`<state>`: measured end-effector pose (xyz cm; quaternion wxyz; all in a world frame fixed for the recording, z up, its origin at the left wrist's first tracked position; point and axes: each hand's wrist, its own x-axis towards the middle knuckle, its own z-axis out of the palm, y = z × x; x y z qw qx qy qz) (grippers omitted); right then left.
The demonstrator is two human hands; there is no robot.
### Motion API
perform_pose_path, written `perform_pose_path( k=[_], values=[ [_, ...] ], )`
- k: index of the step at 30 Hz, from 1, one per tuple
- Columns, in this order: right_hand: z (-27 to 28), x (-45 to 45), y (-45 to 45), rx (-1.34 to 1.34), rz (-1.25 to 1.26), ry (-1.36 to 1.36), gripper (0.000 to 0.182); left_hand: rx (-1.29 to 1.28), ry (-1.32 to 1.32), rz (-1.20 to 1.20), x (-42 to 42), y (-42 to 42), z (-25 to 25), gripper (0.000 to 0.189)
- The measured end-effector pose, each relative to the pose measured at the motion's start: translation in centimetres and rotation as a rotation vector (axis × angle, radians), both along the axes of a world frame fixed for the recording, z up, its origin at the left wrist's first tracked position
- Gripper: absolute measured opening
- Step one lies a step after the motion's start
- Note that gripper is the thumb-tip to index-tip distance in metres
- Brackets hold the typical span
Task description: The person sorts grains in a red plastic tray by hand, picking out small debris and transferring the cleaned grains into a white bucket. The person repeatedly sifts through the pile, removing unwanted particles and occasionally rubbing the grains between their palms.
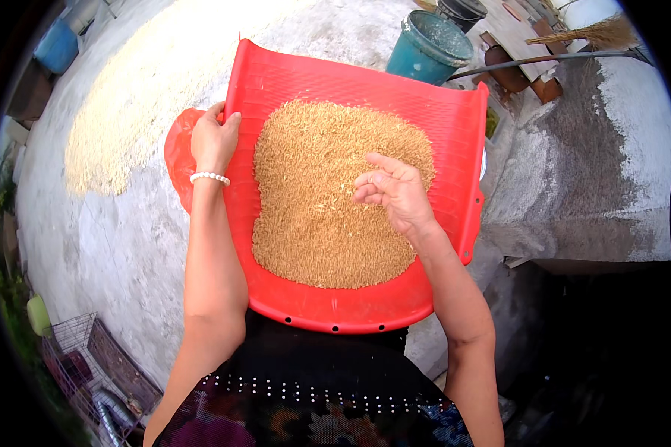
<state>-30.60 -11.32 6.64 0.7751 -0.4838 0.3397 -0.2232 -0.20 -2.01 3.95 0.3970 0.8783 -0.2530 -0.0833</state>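
Observation:
A red plastic winnowing scoop (335, 304) is held in front of my body, its rounded edge towards me. Brown unhusked grain (324, 212) lies in a broad layer on its ribbed floor. My left hand (215, 137), with a white bead bracelet at the wrist, grips the scoop's left rim. Over the right part of the grain is my right hand (391, 193), its fingers bent and close together; whether a few grains are between the fingertips cannot be told. A red plastic bag (182, 156) shows behind my left hand, beside the scoop.
Pale grain (123, 112) is spread over the concrete floor (112, 251) at the upper left. A teal bucket (425, 47) stands beyond the scoop, near a black bucket (464, 12) and a straw broom (598, 34). A wire cage (95, 374) is at the lower left, a concrete ledge (581, 223) at the right.

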Motion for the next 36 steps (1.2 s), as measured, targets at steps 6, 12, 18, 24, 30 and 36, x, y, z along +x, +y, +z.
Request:
perform_pose_path(
  k=[6,12,18,24,30,36],
  values=[
    [-0.2,-0.1,-0.1,0.017,-0.010,-0.034,0.046,-0.007,0.035,0.005,0.0,0.0,-0.1,0.039],
    [-0.4,0.2,0.0,-0.102,-0.049,0.072,0.041,0.000,0.025,0.004,0.0,0.0,-0.1,0.038],
    [-1.7,-0.3,0.2,-1.013,0.058,0.509,0.028,0.002,0.000,-0.004,-0.5,-0.1,0.5,0.039],
    [1.2,-1.5,-0.7,-1.147,-0.084,0.574,0.018,-0.033,-0.033,-0.010,-0.4,-0.1,0.2,0.040],
    [5.4,-13.7,-4.6,-1.388,-0.256,1.194,0.020,0.032,0.032,0.008,0.0,-0.1,0.1,0.042],
    [6.9,-12.4,-1.5,-1.738,-0.195,1.159,0.025,0.056,0.025,0.015,-0.2,0.0,0.2,0.042]
  ],
)
